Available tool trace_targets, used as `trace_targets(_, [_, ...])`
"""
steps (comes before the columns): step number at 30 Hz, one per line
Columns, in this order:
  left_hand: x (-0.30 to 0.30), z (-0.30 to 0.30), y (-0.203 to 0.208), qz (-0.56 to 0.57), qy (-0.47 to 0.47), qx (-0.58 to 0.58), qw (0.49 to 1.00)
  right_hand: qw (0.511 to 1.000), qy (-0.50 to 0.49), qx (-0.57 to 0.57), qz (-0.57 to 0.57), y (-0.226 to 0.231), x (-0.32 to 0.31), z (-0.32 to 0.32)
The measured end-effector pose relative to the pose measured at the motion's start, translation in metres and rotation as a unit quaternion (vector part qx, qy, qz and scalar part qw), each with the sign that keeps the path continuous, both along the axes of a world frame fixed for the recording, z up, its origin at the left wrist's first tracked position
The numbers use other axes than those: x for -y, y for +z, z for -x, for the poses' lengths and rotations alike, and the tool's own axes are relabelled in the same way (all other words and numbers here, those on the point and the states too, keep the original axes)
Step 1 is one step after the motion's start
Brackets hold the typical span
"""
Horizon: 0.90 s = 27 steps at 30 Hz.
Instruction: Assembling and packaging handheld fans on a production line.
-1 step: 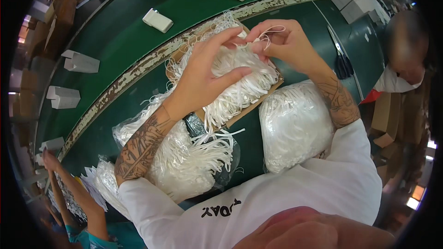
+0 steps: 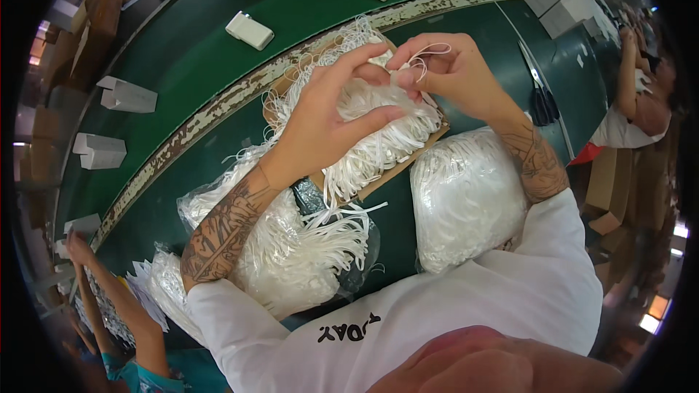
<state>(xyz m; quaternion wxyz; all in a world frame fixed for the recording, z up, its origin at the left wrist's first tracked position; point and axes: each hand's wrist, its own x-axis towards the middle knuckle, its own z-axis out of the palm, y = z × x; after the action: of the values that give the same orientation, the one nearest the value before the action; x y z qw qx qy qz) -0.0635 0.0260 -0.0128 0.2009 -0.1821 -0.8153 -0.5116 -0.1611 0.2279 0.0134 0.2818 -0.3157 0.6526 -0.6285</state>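
Observation:
My right hand pinches a thin white cord strap between thumb and fingers, its loop standing out above the knuckles. Close to it on the left, my left hand is held with thumb and fingers spread wide; its fingertips come near the pinched strap, and I see nothing gripped in it. Under both hands a heap of white cord straps fills a shallow cardboard box. Below my left forearm lies an opened clear bag of white straps. A full clear bag sits beneath my right forearm.
Black-handled scissors lie at the right. Beyond a worn metal rail, a green belt carries white devices and small white cartons. White boxes stand far right. Co-workers' arms show at lower left and at the right edge.
My hands keep almost the same pose, the right one still pinching the strap. At the right edge, a co-worker's raised arm now shows.

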Motion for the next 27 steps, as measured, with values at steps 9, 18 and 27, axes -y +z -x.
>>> trace_targets(9, [0.003,-0.003,-0.005,-0.134,-0.033,0.174,0.975,0.999,-0.018,-0.004,0.046,-0.01,0.005,-0.002])
trace_targets(18, [0.008,-0.003,-0.01,-0.144,-0.029,0.169,0.975,0.9,-0.218,-0.377,0.017,-0.012,-0.017,0.055])
trace_targets(27, [-0.004,0.008,0.021,-0.075,-0.024,0.124,0.989,0.964,-0.022,-0.265,-0.012,0.005,0.001,-0.006])
